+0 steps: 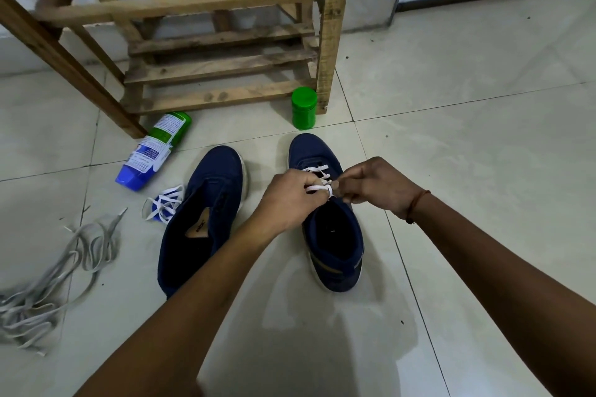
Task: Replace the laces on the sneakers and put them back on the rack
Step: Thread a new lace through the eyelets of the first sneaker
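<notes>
Pinching white lace (314, 187) atop R-side sneaker (337, 245): L hand (290, 198) & R hand (379, 185), both w/ tight grip on it.

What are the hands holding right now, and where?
The left hand and right hand pinch the white lace near the upper eyelets of the laced sneaker.

Rack (200, 42) behind two sneakers (325, 213)
</notes>
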